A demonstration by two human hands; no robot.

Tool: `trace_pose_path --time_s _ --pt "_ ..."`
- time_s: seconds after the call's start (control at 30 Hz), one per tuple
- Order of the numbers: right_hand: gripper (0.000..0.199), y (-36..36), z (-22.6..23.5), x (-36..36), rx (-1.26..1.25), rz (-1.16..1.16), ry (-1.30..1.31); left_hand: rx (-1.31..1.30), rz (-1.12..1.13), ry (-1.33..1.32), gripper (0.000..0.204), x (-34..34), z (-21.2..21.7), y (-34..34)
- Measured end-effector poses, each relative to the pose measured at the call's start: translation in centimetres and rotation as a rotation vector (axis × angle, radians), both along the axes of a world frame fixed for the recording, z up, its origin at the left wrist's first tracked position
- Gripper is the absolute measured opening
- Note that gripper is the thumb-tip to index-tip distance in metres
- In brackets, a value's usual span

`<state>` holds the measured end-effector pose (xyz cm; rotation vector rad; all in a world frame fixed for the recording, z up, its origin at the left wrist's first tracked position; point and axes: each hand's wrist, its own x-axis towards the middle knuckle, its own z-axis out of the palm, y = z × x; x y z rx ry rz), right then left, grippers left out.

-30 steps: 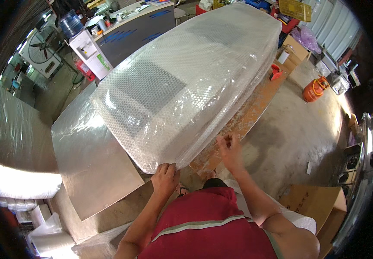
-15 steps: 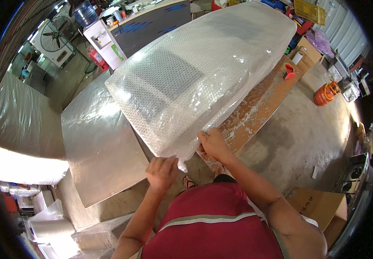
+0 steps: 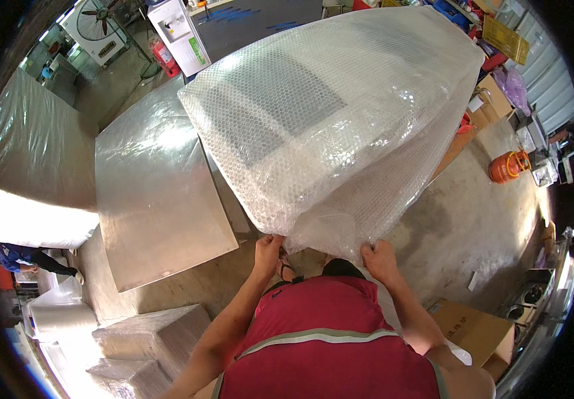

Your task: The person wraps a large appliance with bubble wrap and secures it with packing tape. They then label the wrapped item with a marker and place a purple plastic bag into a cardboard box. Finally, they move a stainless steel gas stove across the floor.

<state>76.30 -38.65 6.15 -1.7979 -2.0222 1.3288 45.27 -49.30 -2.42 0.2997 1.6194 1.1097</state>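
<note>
Red top (image 3: 327,362), one, with a pale grey band: worn by the person, at the near edge.

Hands, two, bare. Left hand (image 3: 267,258): fingers closed, pinching the bubble wrap (image 3: 377,186) at the near corner. Right hand (image 3: 381,261): fingers closed on the same wrap, at the free edge to the right. Between the two, the clear, bubbled sheet hung as a loose flap.

Carton (image 3: 466,332), brown cardboard: stood on the floor (image 3: 433,246), to the right of the right arm.

Wrapped boxes (image 3: 157,332), filmed in clear plastic: lay to the left of the left arm, with a roll of clear film (image 3: 64,322) beyond them, farther left.

Bulky piece (image 3: 293,100), long, covered in the wrap: lay just ahead of both hands and stretched away from them; a dark rectangular patch showed through the layers.

Metallic panel (image 3: 164,206), flat, silvery: lay to the left of the bulky piece.

Bench (image 3: 452,157), brown-topped: showed along the right side, under the wrap.

Gas cylinder (image 3: 508,167), orange: upright on the floor, far right.

Co-worker (image 3: 15,256), in blue: at the far left edge.

Fire extinguisher (image 3: 164,57), red: just beside the white water dispenser (image 3: 180,36).

Fan (image 3: 96,25): far upper left.

Crate (image 3: 506,41), yellow: far upper right.
</note>
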Motion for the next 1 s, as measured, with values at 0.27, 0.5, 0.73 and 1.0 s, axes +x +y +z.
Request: trace_pose_path --time_s 0.27,0.5,0.73,1.0 --pt "0.038 -2.5 -2.6 1.4 0.077 -0.072 -0.051 0.236 0.151 -0.352 0.026 4.5 -6.3 8.6" --pt "0.043 -1.5 -1.9 -0.7 0.158 -0.066 0.036 0.071 -0.29 0.429 0.038 3.1 -9.5 8.5" --pt "0.039 -1.5 -1.5 0.7 0.067 0.032 0.052 0.349 -0.354 0.574 0.043 4.1 1.4 6.4" --pt "0.046 -0.9 0.9 -2.7 0.178 0.027 -0.024 0.143 -0.754 0.709 0.073 5.8 -2.5 14.0"
